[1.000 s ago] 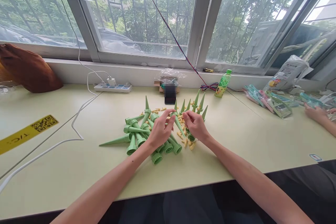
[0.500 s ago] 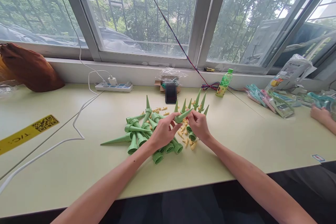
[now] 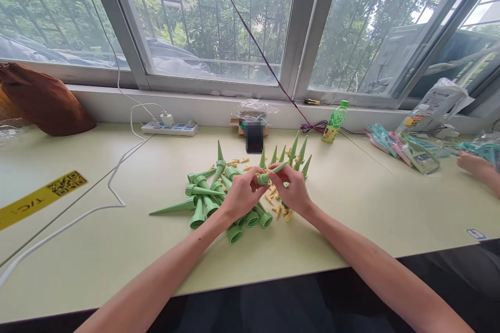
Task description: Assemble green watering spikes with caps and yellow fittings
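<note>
A green plastic watering spike [image 3: 263, 179] is held above the table between my two hands, its tip pointing up to the right. My left hand [image 3: 242, 193] is closed round its wide cap end. Against the spike's body press the closed fingers of my right hand [image 3: 292, 188]; whether a small yellow piece is also pinched there is hidden. Below and left of my left hand lies a pile of green spikes [image 3: 200, 195]. Small yellow valves [image 3: 278, 210] are scattered under my right hand. Beyond it, several green spikes with yellow valves [image 3: 294, 148] stand tip up.
A dark phone-like block [image 3: 254, 138] stands at the back before a small box. Further right are a green drink bottle [image 3: 335, 122] and bagged pastel items [image 3: 416, 153]. Another person's hand [image 3: 477, 166] is at the far right. A power strip [image 3: 170, 129] and white cable lie left.
My right hand has moved slightly left and closed in on the spike's body. The spike has shifted slightly left. The other person's hand at the far right has moved a little left.
</note>
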{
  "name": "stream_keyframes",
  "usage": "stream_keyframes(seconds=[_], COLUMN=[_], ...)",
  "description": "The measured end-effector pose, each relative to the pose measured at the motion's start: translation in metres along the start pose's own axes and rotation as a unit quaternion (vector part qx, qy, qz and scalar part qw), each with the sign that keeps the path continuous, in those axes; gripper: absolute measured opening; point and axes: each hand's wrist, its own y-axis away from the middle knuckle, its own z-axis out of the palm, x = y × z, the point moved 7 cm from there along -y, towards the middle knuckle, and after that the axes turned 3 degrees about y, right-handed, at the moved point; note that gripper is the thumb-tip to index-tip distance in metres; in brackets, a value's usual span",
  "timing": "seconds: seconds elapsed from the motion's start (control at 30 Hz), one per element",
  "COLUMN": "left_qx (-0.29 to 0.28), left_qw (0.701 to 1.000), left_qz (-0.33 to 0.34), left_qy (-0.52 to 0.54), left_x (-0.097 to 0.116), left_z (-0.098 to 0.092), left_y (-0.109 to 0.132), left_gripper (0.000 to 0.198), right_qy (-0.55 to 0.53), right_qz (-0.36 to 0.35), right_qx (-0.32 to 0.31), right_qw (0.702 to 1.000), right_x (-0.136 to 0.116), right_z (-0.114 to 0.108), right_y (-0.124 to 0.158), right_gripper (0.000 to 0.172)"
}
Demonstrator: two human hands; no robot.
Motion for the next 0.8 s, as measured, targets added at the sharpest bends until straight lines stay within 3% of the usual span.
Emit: stream_keyframes(seconds=[0.8], left_qx=[-0.048], left_qw=[0.998], left_qz=[0.018], left_qy=[-0.042], left_x=[0.005], left_z=[0.0052], left_y=[0.0007], left_gripper=[0.035], right_qy=[0.006], right_qz=[-0.008], right_qx=[0.003], right_qw=[1.0], right_x=[0.0004], right_z=[-0.0017], right_y=[-0.0018], right_gripper=[0.021])
